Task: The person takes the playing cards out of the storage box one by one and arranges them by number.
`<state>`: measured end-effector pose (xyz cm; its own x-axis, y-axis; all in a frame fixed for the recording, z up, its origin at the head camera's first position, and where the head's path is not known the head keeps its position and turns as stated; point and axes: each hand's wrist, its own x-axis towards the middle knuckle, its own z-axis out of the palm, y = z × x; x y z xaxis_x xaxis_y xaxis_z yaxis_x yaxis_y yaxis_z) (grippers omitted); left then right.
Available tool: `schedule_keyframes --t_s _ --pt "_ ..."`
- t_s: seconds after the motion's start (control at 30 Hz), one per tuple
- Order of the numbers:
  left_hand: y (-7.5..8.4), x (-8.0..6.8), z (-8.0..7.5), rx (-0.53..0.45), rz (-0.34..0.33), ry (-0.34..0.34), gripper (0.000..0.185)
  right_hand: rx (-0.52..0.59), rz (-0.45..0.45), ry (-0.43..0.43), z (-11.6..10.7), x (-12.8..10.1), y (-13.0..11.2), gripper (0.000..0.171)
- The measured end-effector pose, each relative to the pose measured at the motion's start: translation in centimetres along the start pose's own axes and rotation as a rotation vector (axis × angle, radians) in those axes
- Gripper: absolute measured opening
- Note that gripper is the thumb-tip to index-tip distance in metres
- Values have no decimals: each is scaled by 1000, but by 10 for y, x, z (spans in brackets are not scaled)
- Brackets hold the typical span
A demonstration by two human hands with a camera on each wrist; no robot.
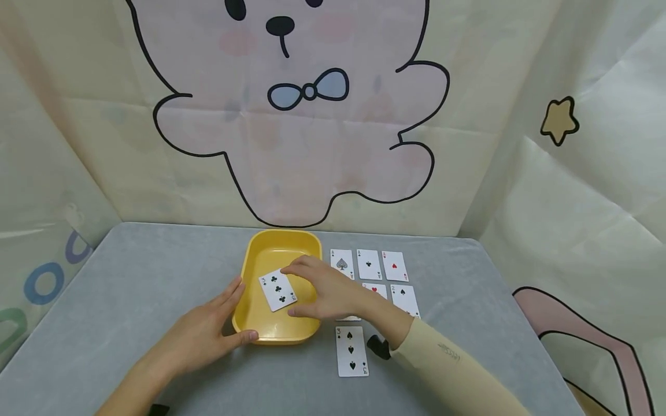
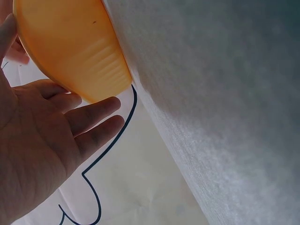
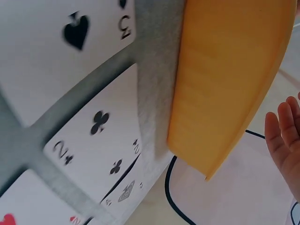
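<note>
A yellow tray (image 1: 277, 335) stands on the grey table. My left hand (image 1: 205, 329) grips its near left corner, thumb at the front rim and fingers along the left side. In the left wrist view, two fingers extend past the tray (image 2: 89, 51). Over the tray, my right hand (image 1: 325, 289) holds the three of clubs (image 1: 277, 289) at its upper right corner. The right wrist view shows several fingers (image 3: 286, 140) of this hand beyond the tray's wall, with the pinched card out of sight. The three of spades (image 1: 352, 351) lies right of the tray, below the right forearm.
Right of the tray, the ace of spades (image 1: 341, 261), ace of clubs (image 1: 369, 264) and ace of hearts (image 1: 395, 266) form a far row. Before them lie the two of clubs (image 3: 98, 131), a partly covered heart card (image 1: 376, 289) and the two of spades (image 1: 404, 298).
</note>
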<state>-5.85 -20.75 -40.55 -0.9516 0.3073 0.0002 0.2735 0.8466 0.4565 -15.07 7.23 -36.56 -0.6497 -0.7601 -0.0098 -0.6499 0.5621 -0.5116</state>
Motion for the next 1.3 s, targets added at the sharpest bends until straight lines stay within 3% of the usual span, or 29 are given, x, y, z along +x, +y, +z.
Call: schedule_keyframes --t_s 0.17,0.5,1.03,1.3 --pt "-2 0 1 0 15 15 105 4 39 -1 3 16 -6 73" --pt "-3 -2 3 3 22 25 104 138 92 2 15 39 -14 72" --pt "-4 -1 1 -4 38 22 103 120 308 -4 44 62 -12 70" --pt "-3 -1 1 -10 31 19 104 88 263 -23 49 68 -7 78"
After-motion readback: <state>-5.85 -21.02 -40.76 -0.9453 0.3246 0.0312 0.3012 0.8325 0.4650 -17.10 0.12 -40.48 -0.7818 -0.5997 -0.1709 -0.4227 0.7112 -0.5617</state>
